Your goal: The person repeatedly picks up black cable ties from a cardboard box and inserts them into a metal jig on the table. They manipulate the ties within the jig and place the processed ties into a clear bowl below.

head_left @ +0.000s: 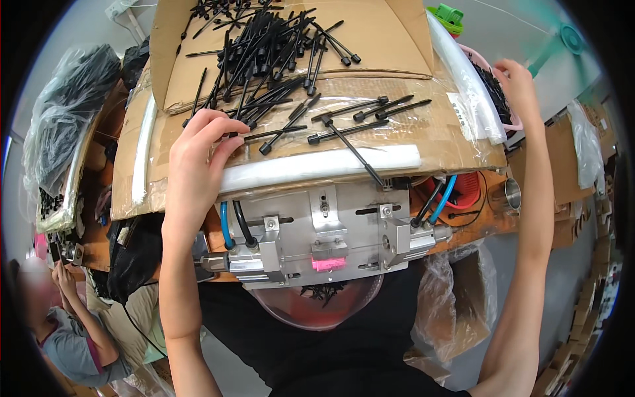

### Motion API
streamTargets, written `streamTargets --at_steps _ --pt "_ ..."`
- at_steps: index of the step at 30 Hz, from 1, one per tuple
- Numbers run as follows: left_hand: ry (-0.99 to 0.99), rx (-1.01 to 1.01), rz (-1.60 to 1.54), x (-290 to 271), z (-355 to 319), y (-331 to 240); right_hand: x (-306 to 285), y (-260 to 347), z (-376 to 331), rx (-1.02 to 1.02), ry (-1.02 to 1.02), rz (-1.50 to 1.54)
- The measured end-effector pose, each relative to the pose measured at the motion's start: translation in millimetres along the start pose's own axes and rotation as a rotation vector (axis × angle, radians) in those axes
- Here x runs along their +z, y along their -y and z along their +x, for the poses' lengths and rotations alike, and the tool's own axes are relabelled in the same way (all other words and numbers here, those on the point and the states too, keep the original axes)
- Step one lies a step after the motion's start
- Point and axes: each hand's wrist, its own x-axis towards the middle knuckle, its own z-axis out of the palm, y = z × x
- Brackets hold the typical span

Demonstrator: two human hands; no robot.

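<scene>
From my distant seat I see the left hand (202,149) half curled, thumb and fingertips nearly meeting at the end of a black rod (258,136); I cannot tell whether they grip it. The right hand (519,79) bends loosely at the pink basket (514,126), its fingertips too unclear to show any hold. The rod lies on the cardboard (450,155), beside the pile (264,49) and beyond the fixture (357,231). I judge a firm pinch on one rod best, clear of its crossing neighbours.
</scene>
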Motion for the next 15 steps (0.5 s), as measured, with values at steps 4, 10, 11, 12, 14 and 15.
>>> streamTargets --at_steps 4,10,11,12,14,15 --pt "-0.118 0.003 0.069 -5 -9 7 -28 165 -13 -0.4 0.243 0.675" --pt "-0.286 -0.021 0.025 -11 -30 -8 -2 231 -4 -0.642 0.285 0.56" --pt "-0.302 -0.023 0.045 -14 -39 -18 1 234 -6 -0.679 0.188 0.506" --pt "-0.326 0.005 0.056 -12 -50 -31 5 237 -8 -0.714 0.091 0.455" --pt "-0.329 -0.099 0.053 -2 -82 -56 7 231 -12 -0.59 0.036 0.508" --pt "-0.277 -0.015 0.116 1 -100 -66 1 222 -14 -0.524 0.014 0.531"
